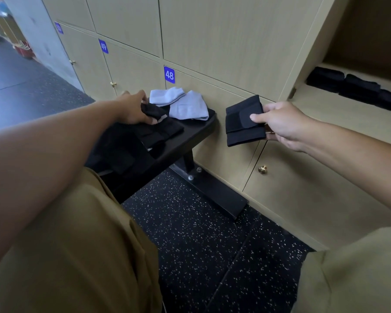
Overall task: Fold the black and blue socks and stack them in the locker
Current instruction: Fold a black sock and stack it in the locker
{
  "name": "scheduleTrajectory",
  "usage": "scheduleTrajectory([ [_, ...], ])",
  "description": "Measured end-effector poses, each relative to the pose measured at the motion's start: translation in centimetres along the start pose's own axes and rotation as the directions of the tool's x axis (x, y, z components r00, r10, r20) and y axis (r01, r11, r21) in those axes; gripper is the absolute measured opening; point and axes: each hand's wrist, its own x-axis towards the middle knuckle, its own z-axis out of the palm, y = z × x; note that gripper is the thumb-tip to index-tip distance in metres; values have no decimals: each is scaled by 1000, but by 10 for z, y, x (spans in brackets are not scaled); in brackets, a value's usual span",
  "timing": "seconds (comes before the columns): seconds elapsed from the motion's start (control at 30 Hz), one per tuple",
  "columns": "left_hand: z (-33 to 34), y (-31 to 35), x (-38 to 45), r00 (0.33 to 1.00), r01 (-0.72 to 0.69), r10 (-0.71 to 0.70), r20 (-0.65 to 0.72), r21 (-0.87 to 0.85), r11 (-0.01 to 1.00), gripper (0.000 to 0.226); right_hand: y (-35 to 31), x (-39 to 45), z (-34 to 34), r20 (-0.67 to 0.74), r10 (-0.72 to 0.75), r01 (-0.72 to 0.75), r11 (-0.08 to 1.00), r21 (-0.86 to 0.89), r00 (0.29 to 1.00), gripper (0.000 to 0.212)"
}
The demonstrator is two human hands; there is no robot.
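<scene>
Wooden lockers (212, 41) line the wall above a speckled floor (201, 245). Furthest left, the left hand (133, 108) reaches over a black bench (190, 134) and grips a bunched black sock (152, 111); more black socks (158, 134) lie just under it. Just right of that hand, two blue socks (183, 102) rest on the bench. Further right, the right hand (280, 125) pinches a folded black sock (242, 123) between thumb and fingers, held in the air. Beyond that hand, an open locker (325, 105) holds folded black socks (348, 86) in a row.

Black bench (190, 134), speckled floor (201, 233), door label 48 (169, 75).
</scene>
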Motion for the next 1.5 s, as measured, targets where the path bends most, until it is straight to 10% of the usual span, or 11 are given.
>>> scheduleTrajectory([
  [0.83,-46,45,-34,858,-161,-14,-513,-295,942,32,-4,-31,-40,-72,-67,74,993,94,995,16],
  [1.5,-15,181,-64,877,-476,401,-267,-358,803,23,8,-42,-104,-272,-31,74,986,148,962,8],
])
